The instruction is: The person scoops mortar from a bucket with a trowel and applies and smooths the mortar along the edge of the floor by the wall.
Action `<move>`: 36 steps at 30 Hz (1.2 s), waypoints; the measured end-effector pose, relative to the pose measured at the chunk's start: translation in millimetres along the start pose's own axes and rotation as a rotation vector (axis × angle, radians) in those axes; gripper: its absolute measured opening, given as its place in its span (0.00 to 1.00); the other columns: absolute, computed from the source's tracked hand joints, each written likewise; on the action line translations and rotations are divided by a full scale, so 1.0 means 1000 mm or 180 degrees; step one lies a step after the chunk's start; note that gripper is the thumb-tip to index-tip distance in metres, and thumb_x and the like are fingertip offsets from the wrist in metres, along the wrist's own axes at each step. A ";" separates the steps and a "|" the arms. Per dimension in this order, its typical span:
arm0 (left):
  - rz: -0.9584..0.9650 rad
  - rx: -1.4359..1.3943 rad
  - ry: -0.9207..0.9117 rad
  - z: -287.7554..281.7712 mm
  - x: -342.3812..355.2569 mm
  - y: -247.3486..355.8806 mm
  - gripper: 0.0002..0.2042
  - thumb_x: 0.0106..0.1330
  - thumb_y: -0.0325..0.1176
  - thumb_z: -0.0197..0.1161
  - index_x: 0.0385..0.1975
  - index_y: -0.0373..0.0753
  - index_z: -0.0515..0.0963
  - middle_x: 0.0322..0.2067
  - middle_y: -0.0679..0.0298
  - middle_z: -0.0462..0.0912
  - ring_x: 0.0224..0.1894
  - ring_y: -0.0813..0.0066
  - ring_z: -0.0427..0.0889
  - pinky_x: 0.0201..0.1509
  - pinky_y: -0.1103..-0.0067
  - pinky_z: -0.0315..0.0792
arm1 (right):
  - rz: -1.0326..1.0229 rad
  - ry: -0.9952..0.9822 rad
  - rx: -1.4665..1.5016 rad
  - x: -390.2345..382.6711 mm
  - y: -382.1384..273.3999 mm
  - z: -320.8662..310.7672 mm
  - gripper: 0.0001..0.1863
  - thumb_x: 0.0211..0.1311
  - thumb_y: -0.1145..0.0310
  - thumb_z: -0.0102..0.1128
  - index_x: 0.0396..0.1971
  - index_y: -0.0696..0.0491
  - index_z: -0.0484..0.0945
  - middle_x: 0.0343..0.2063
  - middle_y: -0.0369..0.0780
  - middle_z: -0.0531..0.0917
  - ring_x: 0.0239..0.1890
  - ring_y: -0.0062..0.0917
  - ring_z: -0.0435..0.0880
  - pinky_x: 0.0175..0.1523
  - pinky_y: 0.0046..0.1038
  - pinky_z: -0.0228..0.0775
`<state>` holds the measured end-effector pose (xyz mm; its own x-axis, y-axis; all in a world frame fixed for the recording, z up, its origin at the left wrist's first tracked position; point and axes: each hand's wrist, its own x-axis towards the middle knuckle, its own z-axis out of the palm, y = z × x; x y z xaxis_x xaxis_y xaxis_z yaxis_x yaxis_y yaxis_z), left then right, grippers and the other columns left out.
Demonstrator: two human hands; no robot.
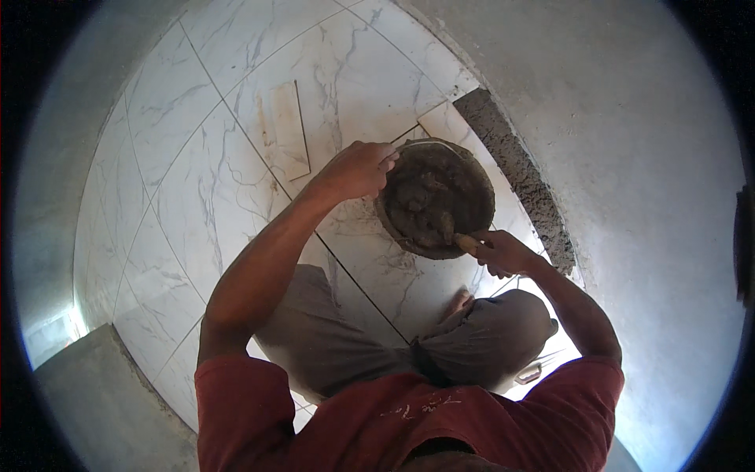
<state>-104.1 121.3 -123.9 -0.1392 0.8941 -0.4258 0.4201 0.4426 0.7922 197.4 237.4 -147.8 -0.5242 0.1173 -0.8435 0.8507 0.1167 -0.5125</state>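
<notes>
A round bucket (435, 182) of grey-brown wet mortar stands on the marbled tile floor (189, 236) in front of me. My left hand (370, 169) is closed on the bucket's upper-left rim or wire handle; which one is hard to tell. My right hand (503, 253) grips the wooden handle of a trowel (469, 242) at the lower-right edge of the bucket; the trowel's head is sunk in the mortar and hidden.
A bare mortar strip (511, 173) runs along the base of the grey right wall (629, 141). A narrow tile piece (285, 126) lies beyond my left hand. My bent legs (480, 338) and bare foot are close below the bucket. A grey ledge (102, 393) is at lower left.
</notes>
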 end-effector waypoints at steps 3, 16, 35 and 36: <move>-0.0080 0.0150 -0.0019 0.001 0.002 0.005 0.12 0.67 0.30 0.49 0.43 0.29 0.73 0.20 0.57 0.78 0.19 0.71 0.78 0.27 0.72 0.73 | -0.0041 0.0105 0.0221 -0.012 0.009 -0.002 0.22 0.66 0.64 0.49 0.59 0.51 0.67 0.23 0.35 0.77 0.17 0.14 0.74 0.19 0.19 0.68; 0.0188 0.0165 0.0010 0.004 -0.001 0.025 0.11 0.66 0.28 0.47 0.41 0.28 0.73 0.18 0.61 0.75 0.18 0.74 0.75 0.25 0.76 0.72 | -0.0241 0.0297 0.0371 -0.041 0.029 -0.016 0.22 0.67 0.60 0.48 0.58 0.51 0.69 0.21 0.35 0.76 0.17 0.15 0.74 0.18 0.19 0.68; -0.0485 0.0244 -0.0154 0.000 0.008 0.011 0.17 0.71 0.35 0.45 0.54 0.34 0.70 0.20 0.62 0.75 0.17 0.77 0.75 0.23 0.82 0.68 | -0.1367 0.2847 0.1030 -0.244 0.326 -0.005 0.23 0.58 0.57 0.57 0.54 0.43 0.74 0.40 0.44 0.83 0.27 0.27 0.83 0.29 0.26 0.75; -0.0463 0.0288 -0.0160 -0.001 0.008 0.010 0.17 0.71 0.35 0.45 0.54 0.34 0.70 0.20 0.62 0.75 0.17 0.77 0.75 0.23 0.81 0.68 | -0.0365 0.3307 -0.0718 -0.240 0.336 0.000 0.22 0.58 0.60 0.55 0.54 0.39 0.73 0.40 0.44 0.82 0.29 0.29 0.83 0.32 0.28 0.76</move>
<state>-101.6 132.9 -118.7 -0.1603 0.8154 -0.5562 0.4782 0.5571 0.6790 609.2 248.0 -117.6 -0.4668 0.8644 -0.1870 0.8233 0.3476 -0.4487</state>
